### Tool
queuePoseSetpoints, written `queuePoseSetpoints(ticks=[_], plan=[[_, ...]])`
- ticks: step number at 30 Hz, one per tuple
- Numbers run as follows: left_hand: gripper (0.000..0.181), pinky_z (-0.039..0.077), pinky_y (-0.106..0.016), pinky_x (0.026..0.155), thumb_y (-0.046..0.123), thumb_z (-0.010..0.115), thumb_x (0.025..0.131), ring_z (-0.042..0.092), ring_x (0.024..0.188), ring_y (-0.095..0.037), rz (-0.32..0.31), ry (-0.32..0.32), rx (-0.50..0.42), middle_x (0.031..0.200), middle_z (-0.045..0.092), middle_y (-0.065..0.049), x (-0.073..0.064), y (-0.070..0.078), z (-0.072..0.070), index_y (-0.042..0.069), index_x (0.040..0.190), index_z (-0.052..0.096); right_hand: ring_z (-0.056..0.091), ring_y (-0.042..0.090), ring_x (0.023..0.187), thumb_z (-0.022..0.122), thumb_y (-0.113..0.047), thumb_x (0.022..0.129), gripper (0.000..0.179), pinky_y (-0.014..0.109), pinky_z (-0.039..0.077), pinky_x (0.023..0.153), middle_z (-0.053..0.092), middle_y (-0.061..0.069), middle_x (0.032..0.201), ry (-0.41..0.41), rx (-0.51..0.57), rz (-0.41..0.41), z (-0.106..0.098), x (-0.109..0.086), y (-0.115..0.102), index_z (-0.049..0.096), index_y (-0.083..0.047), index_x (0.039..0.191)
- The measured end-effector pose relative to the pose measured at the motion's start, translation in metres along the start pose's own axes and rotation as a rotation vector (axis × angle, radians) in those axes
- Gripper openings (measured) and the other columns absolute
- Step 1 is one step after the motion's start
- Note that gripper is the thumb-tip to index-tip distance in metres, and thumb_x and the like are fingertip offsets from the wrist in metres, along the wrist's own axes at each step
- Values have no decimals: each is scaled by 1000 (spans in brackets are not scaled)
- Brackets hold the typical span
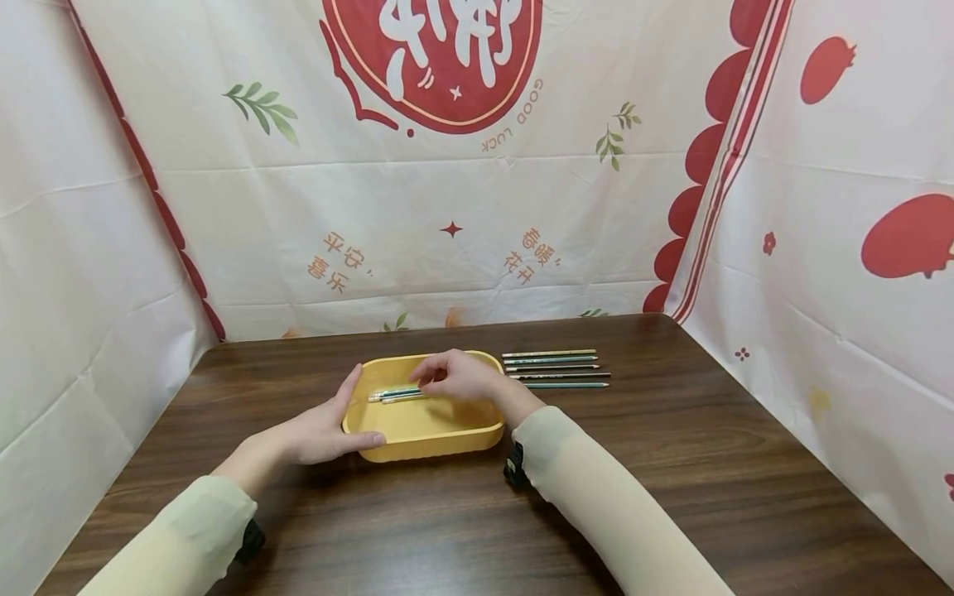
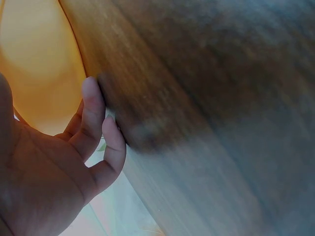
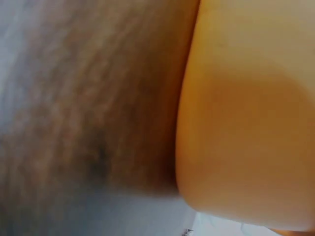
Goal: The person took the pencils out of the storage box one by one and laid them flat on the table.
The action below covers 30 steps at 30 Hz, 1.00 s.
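Observation:
A yellow tray (image 1: 428, 448) with rounded corners and low walls stands on the table. My left hand (image 1: 325, 429) grips its left end, thumb along the front rim and fingers at the far left side; in the left wrist view the fingers (image 2: 114, 152) bend against the outer wall. Inside the tray lie a few pencils (image 1: 395, 396), white-tipped ends to the left. My right hand (image 1: 464, 377) reaches in over the right wall, fingers bent, fingertips right at the pencils' right ends; whether it pinches one I cannot tell. The right wrist view shows only the tray wall (image 3: 236, 147) and table.
To the right of the tray, several pencils (image 1: 559, 376) lie side by side in a row on the dark wooden table (image 1: 671, 447). White printed cloth (image 1: 447, 190) hangs behind the table and along both sides.

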<state>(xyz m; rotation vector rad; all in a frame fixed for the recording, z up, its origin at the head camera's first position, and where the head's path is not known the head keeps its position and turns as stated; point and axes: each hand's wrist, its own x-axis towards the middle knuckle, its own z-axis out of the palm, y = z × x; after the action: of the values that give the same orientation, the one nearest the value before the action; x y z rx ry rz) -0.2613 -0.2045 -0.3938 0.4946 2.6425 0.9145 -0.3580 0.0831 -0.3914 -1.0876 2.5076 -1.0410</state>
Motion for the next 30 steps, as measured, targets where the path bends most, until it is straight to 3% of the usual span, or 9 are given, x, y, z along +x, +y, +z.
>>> queuePoseSetpoints(ticks=[6,24,30], plan=[[133,32,-68,127,66,75,97,38,159,-51,4,5,10,177,20,-37,-1,-1,1,14,174,-20,66,2,96,73,-3,101,27,20,53,90,81,6,110,-59,-32,7,4,-1,-2,81,-7,126],[133,31,-69,128,65,75,98,36,160,-51,6,5,10,177,18,-37,-1,-1,0,14,174,-21,60,2,93,73,-1,100,28,18,51,86,78,2,111,-85,-133,15,6,0,0,82,-11,124],[133,32,-68,127,66,75,97,38,159,-51,12,11,19,176,21,-38,0,-2,1,14,174,-20,60,8,95,75,-3,100,27,19,49,87,75,1,113,-95,-208,-3,6,-1,0,84,-14,123]])
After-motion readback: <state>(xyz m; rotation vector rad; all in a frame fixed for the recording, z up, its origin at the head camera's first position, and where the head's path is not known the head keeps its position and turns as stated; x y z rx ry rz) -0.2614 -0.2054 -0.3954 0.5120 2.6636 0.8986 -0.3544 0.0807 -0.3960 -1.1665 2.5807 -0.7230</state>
